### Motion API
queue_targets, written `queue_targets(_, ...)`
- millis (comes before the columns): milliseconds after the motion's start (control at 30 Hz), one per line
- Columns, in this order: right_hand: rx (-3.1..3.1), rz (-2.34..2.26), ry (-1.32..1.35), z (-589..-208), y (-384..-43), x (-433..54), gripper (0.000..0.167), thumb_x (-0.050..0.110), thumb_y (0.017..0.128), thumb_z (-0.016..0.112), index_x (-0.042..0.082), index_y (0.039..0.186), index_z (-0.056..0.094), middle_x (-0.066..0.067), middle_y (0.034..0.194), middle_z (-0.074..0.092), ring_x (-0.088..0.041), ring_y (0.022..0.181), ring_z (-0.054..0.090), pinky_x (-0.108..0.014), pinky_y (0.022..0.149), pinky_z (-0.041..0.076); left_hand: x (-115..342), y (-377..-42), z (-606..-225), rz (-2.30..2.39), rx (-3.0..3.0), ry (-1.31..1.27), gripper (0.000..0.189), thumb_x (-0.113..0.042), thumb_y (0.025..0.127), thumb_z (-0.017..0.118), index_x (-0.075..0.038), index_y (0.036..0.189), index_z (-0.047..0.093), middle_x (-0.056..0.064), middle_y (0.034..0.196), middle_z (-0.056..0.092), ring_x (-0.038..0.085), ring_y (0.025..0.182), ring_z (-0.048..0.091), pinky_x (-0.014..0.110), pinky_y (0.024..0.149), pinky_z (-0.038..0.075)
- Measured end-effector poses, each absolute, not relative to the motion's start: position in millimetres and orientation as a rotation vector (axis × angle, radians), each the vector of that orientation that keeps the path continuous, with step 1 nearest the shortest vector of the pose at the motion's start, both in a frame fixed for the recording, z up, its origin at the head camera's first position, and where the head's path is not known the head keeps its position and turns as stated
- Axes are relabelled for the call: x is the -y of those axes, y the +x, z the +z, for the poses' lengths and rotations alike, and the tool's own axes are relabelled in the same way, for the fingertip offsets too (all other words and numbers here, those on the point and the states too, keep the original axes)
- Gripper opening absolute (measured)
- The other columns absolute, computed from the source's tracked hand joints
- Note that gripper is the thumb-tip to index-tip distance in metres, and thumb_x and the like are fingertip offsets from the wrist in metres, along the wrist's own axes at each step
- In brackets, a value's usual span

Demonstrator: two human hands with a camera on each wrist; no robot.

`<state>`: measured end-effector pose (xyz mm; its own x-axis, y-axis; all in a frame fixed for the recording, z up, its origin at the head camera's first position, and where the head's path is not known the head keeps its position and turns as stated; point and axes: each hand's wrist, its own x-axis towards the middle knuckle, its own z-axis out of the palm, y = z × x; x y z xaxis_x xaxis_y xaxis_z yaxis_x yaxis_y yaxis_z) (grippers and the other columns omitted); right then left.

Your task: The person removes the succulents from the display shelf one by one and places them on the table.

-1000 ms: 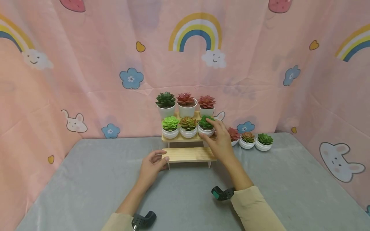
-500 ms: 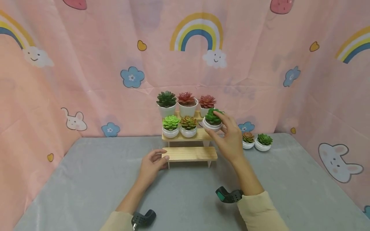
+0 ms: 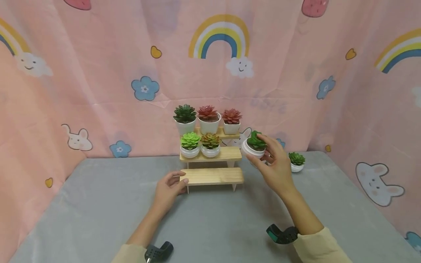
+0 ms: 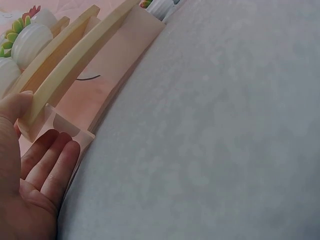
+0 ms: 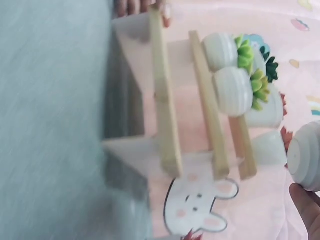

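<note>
A tiered wooden stand (image 3: 212, 176) has white side supports. My left hand (image 3: 167, 190) grips the left end of its lowest board, thumb on the board (image 4: 62, 75) in the left wrist view and the other fingers below. My right hand (image 3: 277, 171) holds a dark green potted succulent (image 3: 252, 149), tilted in the air just right of the middle board; its white pot (image 5: 306, 157) shows at the right wrist view's edge. On the middle board stand a bright green succulent (image 3: 190, 145) and a brownish one (image 3: 210, 145). The top board bears a dark green succulent (image 3: 185, 120) and two red ones (image 3: 209, 122).
Another green potted succulent (image 3: 297, 162) stands on the grey cloth (image 3: 210, 223) at the right, partly behind my right hand. Red leaves (image 5: 192, 236) show at the right wrist view's bottom edge. A patterned pink curtain (image 3: 279, 80) hangs behind the stand.
My right hand has lifted the dark green succulent off the middle board's right end and carried it to the right, tilting it. The left hand has stayed on the lowest board.
</note>
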<state>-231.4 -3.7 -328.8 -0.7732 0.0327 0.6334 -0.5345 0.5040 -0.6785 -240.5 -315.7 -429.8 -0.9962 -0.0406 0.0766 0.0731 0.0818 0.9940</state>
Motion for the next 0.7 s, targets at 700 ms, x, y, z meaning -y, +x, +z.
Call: queue_targets(700,2.292,1.162,0.333,-392,-243,-37,0.064,0.009,0.081,0.085,0.010,0.140,0.059,-0.013,0.134,0.058,-0.003,0.116,0.054,-0.006,0.084,0.052,316,-239,-428,-2.045,2.280,-0.023,0.031,-0.011,0.091,0.075,-0.002,0.119,0.067,0.024,0.118,0.072,0.021,0.098,0.074,0.029,0.074,0.065)
